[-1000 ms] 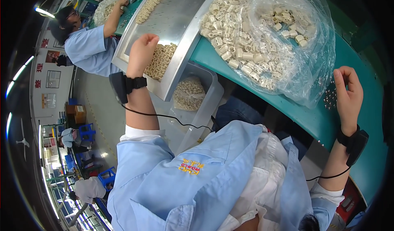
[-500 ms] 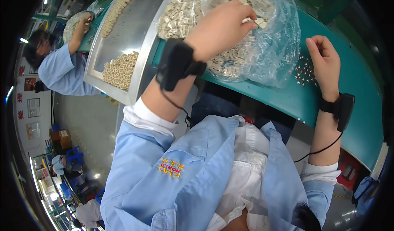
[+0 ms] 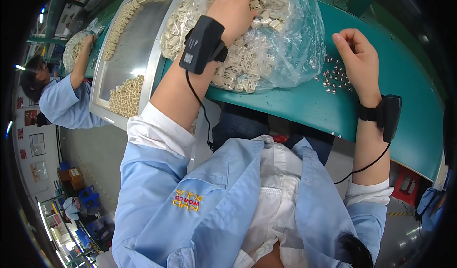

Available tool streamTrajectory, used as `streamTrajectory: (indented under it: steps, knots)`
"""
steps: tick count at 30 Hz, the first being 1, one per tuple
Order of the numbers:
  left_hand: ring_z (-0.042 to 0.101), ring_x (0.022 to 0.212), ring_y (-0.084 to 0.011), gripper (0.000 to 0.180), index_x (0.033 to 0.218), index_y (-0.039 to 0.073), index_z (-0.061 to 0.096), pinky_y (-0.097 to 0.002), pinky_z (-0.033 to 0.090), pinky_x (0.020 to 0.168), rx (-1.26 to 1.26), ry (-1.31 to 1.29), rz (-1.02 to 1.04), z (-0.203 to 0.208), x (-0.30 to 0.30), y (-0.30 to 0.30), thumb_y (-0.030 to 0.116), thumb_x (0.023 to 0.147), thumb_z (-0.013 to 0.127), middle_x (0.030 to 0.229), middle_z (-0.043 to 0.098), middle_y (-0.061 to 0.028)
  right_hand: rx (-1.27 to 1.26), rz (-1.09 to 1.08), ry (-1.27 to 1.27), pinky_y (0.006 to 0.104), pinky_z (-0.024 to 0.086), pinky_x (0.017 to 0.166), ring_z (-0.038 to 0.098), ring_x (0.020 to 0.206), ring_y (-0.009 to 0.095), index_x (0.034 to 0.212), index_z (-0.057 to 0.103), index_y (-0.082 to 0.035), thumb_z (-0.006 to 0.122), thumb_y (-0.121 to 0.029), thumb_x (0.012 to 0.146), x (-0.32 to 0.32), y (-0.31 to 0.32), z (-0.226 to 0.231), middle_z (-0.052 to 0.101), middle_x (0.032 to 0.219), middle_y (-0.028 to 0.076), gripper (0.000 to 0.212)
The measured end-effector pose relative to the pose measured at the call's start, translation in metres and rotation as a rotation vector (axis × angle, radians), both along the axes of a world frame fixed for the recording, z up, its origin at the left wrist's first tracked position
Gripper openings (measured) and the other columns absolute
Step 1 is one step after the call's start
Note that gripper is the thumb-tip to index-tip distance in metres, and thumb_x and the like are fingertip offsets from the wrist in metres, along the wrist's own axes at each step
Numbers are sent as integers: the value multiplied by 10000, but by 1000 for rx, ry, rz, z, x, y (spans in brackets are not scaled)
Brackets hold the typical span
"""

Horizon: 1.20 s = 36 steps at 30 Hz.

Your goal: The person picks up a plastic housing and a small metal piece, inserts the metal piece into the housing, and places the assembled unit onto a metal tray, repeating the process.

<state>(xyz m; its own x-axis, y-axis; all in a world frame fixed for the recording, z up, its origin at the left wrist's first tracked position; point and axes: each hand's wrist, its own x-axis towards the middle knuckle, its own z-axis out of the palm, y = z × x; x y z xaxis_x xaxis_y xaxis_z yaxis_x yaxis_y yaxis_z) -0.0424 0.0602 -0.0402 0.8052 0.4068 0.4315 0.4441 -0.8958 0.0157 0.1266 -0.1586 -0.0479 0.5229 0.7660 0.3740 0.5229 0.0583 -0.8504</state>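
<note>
My left hand is down in a clear plastic bag of small off-white plastic parts. Its back faces me and its fingers are mostly hidden, so I cannot tell what it grips. Over the green table, beside a scatter of small shiny metal pieces, my right hand is held with its fingers curled inward. Its thumb stands a little off the index finger, and whatever lies inside the curl is hidden. Both wrists carry black strapped-on devices with cables.
A metal-framed tray stands left of the bag, with cream-coloured parts heaped at its near end and lined along its far side. The green table curves round to the right. At far left, another person reaches into a similar bag.
My left hand has moved left and away from me, deeper among the off-white parts. My right hand keeps its curled pose beside the metal pieces. The whole view has shifted slightly.
</note>
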Motion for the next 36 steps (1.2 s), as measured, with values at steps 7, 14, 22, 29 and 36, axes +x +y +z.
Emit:
streamTrajectory:
  steps: [7, 14, 22, 29, 36]
  knots:
    - [621, 832, -298, 214, 1005, 90, 610, -402, 484, 710, -110, -23, -96, 5, 0, 1, 214, 834, 577, 872, 650, -137, 11, -14, -12, 180, 345, 542, 419, 613, 34, 827, 576, -17, 636, -205, 857, 1, 0, -1, 484, 659, -48, 200]
    - [607, 753, -279, 210, 974, 38, 569, -362, 475, 658, -374, -129, -104, 35, -7, -31, 165, 811, 610, 813, 623, -136, -55, 2, -20, 168, 345, 586, 419, 649, 20, 851, 577, -27, 627, -196, 870, 0, 0, 1, 493, 710, -66, 177]
    - [573, 699, -310, 216, 944, -4, 539, -358, 445, 614, -426, -171, -165, 50, 3, -61, 107, 784, 629, 708, 561, -179, -42, 1, -43, 163, 334, 571, 414, 643, 15, 847, 576, -28, 624, -194, 870, 1, -3, 0, 488, 702, -72, 174]
    - [599, 707, -274, 267, 993, 30, 545, -349, 473, 630, -563, -281, -526, 29, 28, -77, 180, 787, 626, 770, 606, -130, -28, -14, -44, 189, 359, 520, 433, 597, 33, 837, 589, -15, 639, -223, 851, 3, -1, 1, 509, 660, -31, 215]
    - [574, 730, -97, 240, 989, 40, 561, -247, 456, 631, -1221, -242, -548, 1, 44, -74, 179, 817, 656, 814, 615, -38, -185, -29, -75, 174, 350, 542, 431, 632, 20, 857, 587, -31, 621, -190, 868, 6, -2, 7, 505, 694, -58, 163]
